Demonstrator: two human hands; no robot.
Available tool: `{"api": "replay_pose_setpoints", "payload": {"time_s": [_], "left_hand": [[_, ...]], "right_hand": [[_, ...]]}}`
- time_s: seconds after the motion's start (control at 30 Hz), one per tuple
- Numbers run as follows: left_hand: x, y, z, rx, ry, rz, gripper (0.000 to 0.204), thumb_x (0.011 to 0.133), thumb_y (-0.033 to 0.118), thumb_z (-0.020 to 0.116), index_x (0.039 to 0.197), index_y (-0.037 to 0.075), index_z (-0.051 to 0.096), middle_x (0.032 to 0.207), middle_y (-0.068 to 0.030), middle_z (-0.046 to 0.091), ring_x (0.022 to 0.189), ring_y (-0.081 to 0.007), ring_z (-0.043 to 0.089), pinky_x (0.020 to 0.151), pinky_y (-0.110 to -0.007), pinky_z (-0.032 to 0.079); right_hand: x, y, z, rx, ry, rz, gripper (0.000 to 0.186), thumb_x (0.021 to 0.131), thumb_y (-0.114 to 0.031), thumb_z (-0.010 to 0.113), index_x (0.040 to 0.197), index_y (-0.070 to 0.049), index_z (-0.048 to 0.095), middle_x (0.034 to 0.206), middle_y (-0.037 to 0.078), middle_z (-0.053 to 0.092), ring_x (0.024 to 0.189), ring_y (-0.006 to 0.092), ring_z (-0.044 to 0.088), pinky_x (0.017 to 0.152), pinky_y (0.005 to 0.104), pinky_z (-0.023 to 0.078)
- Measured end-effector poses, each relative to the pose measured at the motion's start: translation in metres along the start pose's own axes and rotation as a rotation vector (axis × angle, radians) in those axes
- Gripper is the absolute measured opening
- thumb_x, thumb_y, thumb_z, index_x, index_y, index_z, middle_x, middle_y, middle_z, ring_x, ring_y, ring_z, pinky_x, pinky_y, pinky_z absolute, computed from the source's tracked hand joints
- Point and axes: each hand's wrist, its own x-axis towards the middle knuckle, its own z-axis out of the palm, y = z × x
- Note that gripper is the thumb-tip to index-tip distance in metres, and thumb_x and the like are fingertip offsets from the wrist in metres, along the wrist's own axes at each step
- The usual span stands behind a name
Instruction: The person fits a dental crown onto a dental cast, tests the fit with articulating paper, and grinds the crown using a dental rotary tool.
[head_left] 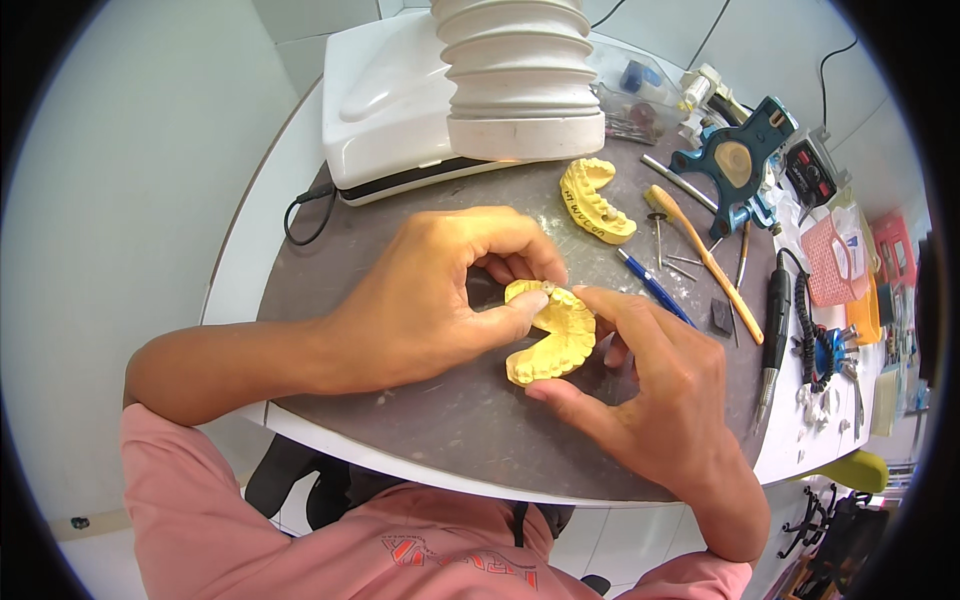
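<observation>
A yellow horseshoe-shaped dental cast [566, 345] is held over the bench, its open side facing left. My right hand [655, 375] grips its right side, thumb at the near end and fingers at the far side. My left hand [440, 300] closes thumb and fingertips on the cast's far end. A small pale piece [548, 287] shows by the left fingertips; its kind is too small to make out. Beyond the hands, a second yellow dental cast [600, 205], with handwriting on its side, rests on the bench.
A white ribbed suction hose [520, 80] hangs over the bench beside a white machine [390, 100]. To the right lie a blue pen [655, 288], a wooden-handled brush [710, 255], a black handpiece [776, 320] and a blue articulator [735, 160]. A pink basket [832, 262] stands farther right.
</observation>
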Motion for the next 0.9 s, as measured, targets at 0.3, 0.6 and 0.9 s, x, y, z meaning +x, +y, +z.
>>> {"api": "replay_pose_setpoints", "payload": {"time_s": [0.3, 0.6, 0.9], "left_hand": [[0.0020, 0.0004, 0.0015, -0.041, 0.034, -0.060, 0.013, 0.090, 0.006, 0.074, 0.098, -0.002, 0.068, 0.102, -0.0076, 0.067, 0.091, -0.0116, 0.065, 0.084, -0.027, 0.055], [0.0020, -0.0036, -0.0010, -0.021, 0.042, -0.032, 0.015, 0.089, 0.007, 0.078, 0.097, -0.002, 0.069, 0.102, -0.0076, 0.067, 0.090, -0.0108, 0.065, 0.082, -0.026, 0.056], [0.0021, -0.0020, 0.0001, 0.011, 0.041, 0.025, 0.012, 0.090, 0.006, 0.075, 0.097, -0.002, 0.071, 0.100, -0.0084, 0.067, 0.088, -0.0117, 0.067, 0.080, -0.025, 0.056]], "right_hand": [[-0.0008, 0.0016, -0.0010, -0.029, 0.004, -0.019, 0.069, 0.067, -0.033, 0.094, 0.122, -0.003, 0.067, 0.085, 0.008, 0.067, 0.067, 0.0171, 0.063, 0.062, 0.0297, 0.052], [-0.0011, 0.0016, -0.0011, -0.072, -0.011, -0.042, 0.069, 0.069, -0.036, 0.093, 0.122, -0.002, 0.066, 0.084, 0.008, 0.067, 0.067, 0.0176, 0.063, 0.061, 0.0303, 0.053], [-0.0010, 0.0015, -0.0017, -0.079, -0.007, -0.053, 0.069, 0.069, -0.037, 0.092, 0.122, -0.001, 0.066, 0.086, 0.009, 0.068, 0.066, 0.0176, 0.064, 0.061, 0.0302, 0.053]]}}
